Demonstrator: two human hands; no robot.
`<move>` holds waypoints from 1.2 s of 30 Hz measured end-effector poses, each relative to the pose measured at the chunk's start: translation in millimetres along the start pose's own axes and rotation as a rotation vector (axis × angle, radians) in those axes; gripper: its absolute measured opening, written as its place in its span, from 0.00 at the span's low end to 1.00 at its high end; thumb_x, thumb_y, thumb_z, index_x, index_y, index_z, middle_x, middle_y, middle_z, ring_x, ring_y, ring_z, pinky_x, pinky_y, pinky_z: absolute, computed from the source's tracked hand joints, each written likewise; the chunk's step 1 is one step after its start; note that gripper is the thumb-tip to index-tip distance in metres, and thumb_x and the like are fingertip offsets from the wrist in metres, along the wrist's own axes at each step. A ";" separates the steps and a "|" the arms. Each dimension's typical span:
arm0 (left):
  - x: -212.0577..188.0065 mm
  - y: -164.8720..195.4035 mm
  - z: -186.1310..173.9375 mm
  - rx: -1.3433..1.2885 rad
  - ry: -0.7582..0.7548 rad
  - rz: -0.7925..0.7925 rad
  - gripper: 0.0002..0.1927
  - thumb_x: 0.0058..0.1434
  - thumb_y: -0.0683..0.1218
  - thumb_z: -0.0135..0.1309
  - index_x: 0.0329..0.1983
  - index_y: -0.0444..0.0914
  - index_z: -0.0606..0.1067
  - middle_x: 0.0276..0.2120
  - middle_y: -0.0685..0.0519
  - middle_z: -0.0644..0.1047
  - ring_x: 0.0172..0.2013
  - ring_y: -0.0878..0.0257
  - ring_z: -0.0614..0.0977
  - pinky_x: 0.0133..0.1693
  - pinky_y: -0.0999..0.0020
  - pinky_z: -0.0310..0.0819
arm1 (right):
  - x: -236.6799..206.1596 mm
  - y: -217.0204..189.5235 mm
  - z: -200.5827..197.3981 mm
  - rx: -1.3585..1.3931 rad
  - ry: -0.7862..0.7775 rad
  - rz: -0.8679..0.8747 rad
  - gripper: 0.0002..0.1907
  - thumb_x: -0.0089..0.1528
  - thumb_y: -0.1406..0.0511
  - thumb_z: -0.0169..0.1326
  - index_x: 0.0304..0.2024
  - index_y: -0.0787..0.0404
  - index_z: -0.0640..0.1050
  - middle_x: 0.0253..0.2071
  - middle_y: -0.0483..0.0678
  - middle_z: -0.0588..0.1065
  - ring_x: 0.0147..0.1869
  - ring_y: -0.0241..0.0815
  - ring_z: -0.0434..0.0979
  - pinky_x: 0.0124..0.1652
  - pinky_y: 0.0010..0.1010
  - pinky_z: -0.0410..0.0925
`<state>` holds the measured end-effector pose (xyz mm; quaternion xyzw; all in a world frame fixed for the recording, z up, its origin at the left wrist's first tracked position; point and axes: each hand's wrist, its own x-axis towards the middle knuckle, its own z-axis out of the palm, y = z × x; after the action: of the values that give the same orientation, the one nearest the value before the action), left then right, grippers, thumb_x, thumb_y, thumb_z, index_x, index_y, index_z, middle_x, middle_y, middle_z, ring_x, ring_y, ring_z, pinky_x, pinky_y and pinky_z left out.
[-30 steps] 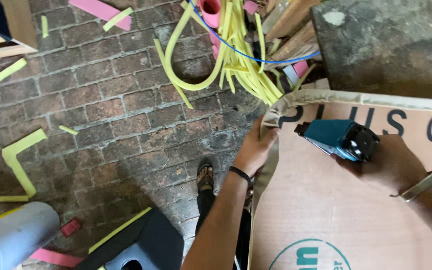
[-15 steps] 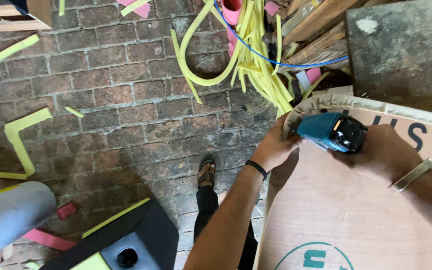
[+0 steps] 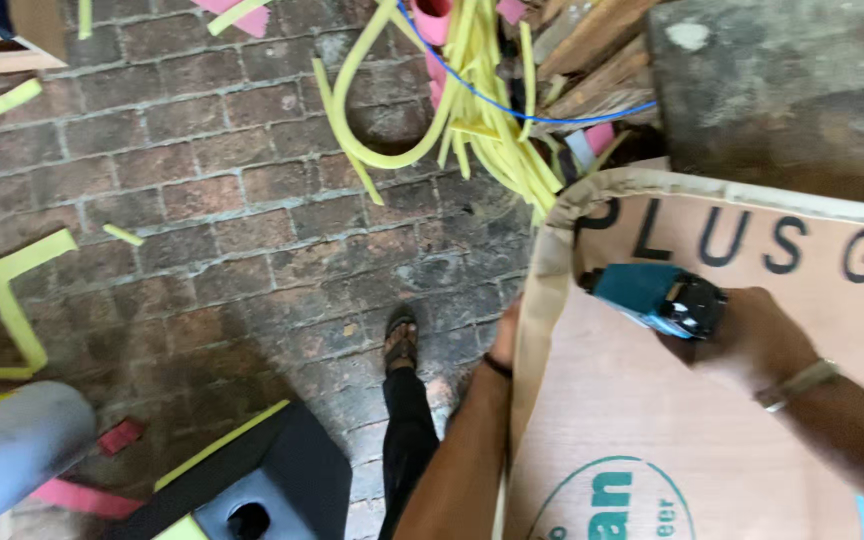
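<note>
While the right hand (image 3: 752,345) closed its fingers around a teal power tool (image 3: 652,298), a brown plywood sheet (image 3: 652,440) with large dark lettering and a teal round mark filled the lower right of the view. It lay above a floor of worn dark-red bricks (image 3: 232,250), and a pale edging strip (image 3: 542,270) ran around its rounded near-left corner. The tool sat on the sheet close to that corner, just inside the left edge; its long axis ran roughly across the sheet, its narrow nose pointing toward the left edge and its black rear end in the palm. One metal bracelet (image 3: 797,383) circled the right wrist.

At the sheet's left edge the left hand (image 3: 505,335) was pressed against the edging strip, and whether its fingers were curled or flat could not be told, since the strip hid them. One dark band (image 3: 497,366) crossed that wrist. One sandalled foot (image 3: 401,340) and a dark trouser leg showed on the bricks just left of the forearm.

Beyond the far-left corner of the sheet lay a tangled heap of yellow strips (image 3: 472,110), crossed by one thin blue cable (image 3: 552,115), with wooden offcuts (image 3: 592,70) beside it. Loose yellow pieces (image 3: 12,300) were scattered over the bricks, one grey cylinder (image 3: 7,450) stood at the lower left, and one black box with yellow trim (image 3: 252,480) stood near the foot.
</note>
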<state>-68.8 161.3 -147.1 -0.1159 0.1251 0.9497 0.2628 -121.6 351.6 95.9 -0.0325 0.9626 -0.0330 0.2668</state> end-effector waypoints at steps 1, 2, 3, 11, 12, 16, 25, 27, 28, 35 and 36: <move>-1.3 2.1 0.9 0.026 -0.006 0.020 0.36 0.73 0.55 0.44 0.78 0.35 0.53 0.69 0.48 0.64 0.66 0.59 0.67 0.67 0.64 0.60 | -0.5 2.8 0.7 0.017 0.033 -0.015 0.15 0.53 0.53 0.67 0.30 0.56 0.83 0.26 0.54 0.82 0.33 0.56 0.84 0.35 0.42 0.77; -2.5 4.3 5.4 0.059 -0.006 0.047 0.36 0.74 0.55 0.43 0.79 0.35 0.52 0.70 0.48 0.63 0.67 0.60 0.66 0.68 0.64 0.58 | -0.5 5.4 0.8 0.063 0.041 -0.039 0.14 0.52 0.54 0.66 0.30 0.56 0.82 0.25 0.53 0.81 0.31 0.56 0.83 0.34 0.42 0.77; -5.2 11.8 11.3 0.117 -0.006 0.084 0.36 0.74 0.54 0.43 0.79 0.35 0.51 0.71 0.49 0.62 0.68 0.60 0.64 0.68 0.65 0.57 | 0.0 7.2 0.5 0.113 0.051 -0.068 0.14 0.52 0.54 0.65 0.29 0.56 0.82 0.24 0.53 0.81 0.30 0.55 0.83 0.33 0.42 0.76; -22.9 71.1 61.4 0.830 -0.027 0.185 0.43 0.70 0.45 0.49 0.81 0.36 0.42 0.71 0.43 0.62 0.69 0.53 0.63 0.69 0.61 0.55 | 12.4 4.6 4.5 0.089 0.020 -0.067 0.16 0.51 0.51 0.67 0.33 0.54 0.84 0.27 0.54 0.82 0.31 0.54 0.84 0.35 0.41 0.77; -24.1 74.1 67.4 0.824 -0.044 0.206 0.45 0.67 0.44 0.51 0.82 0.37 0.42 0.70 0.42 0.63 0.68 0.52 0.64 0.68 0.61 0.56 | 14.2 3.8 4.7 0.088 0.001 -0.032 0.16 0.51 0.51 0.68 0.33 0.54 0.84 0.27 0.54 0.82 0.31 0.54 0.84 0.36 0.41 0.77; -27.8 83.8 83.6 0.757 -0.002 0.137 0.52 0.64 0.42 0.55 0.81 0.41 0.35 0.69 0.43 0.64 0.65 0.53 0.68 0.65 0.61 0.60 | 16.5 0.0 1.7 0.133 -0.080 0.052 0.18 0.51 0.50 0.68 0.35 0.54 0.85 0.28 0.53 0.84 0.32 0.52 0.86 0.38 0.39 0.79; -31.1 81.1 82.2 0.695 0.015 0.047 0.53 0.64 0.40 0.54 0.83 0.47 0.35 0.63 0.39 0.66 0.52 0.54 0.72 0.58 0.60 0.68 | 11.6 -31.5 -17.8 0.173 -0.093 0.158 0.25 0.52 0.48 0.63 0.46 0.54 0.80 0.28 0.55 0.84 0.32 0.53 0.83 0.37 0.40 0.79; -30.4 79.9 81.6 0.770 -0.008 0.119 0.51 0.65 0.40 0.55 0.82 0.46 0.36 0.66 0.43 0.65 0.59 0.56 0.70 0.60 0.61 0.67 | 20.2 -40.5 -22.7 0.063 -0.082 0.119 0.23 0.53 0.49 0.64 0.43 0.54 0.83 0.30 0.55 0.83 0.34 0.55 0.84 0.39 0.41 0.78; -30.1 79.7 81.4 0.813 -0.019 0.159 0.51 0.66 0.40 0.56 0.81 0.46 0.37 0.68 0.45 0.65 0.63 0.57 0.70 0.62 0.62 0.66 | 24.0 -44.3 -23.9 0.011 -0.074 0.096 0.22 0.53 0.49 0.65 0.42 0.55 0.84 0.31 0.56 0.83 0.35 0.55 0.85 0.40 0.41 0.78; -30.8 84.4 85.8 0.827 -0.041 0.140 0.53 0.63 0.36 0.56 0.83 0.44 0.38 0.58 0.40 0.69 0.52 0.55 0.72 0.56 0.62 0.70 | 18.3 -49.7 -20.2 -0.084 -0.106 0.017 0.21 0.54 0.49 0.63 0.43 0.53 0.83 0.33 0.55 0.83 0.38 0.55 0.85 0.42 0.41 0.78; -31.5 84.7 87.5 0.829 -0.059 0.174 0.53 0.63 0.36 0.57 0.83 0.43 0.38 0.62 0.42 0.68 0.55 0.56 0.72 0.57 0.63 0.69 | 15.7 -49.1 -19.0 -0.071 -0.102 0.029 0.20 0.54 0.50 0.63 0.42 0.53 0.84 0.33 0.55 0.83 0.38 0.55 0.85 0.42 0.41 0.78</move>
<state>-100.8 102.2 -40.8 0.0377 0.4982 0.8405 0.2095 -142.6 302.3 108.1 -0.0298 0.9488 0.0065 0.3144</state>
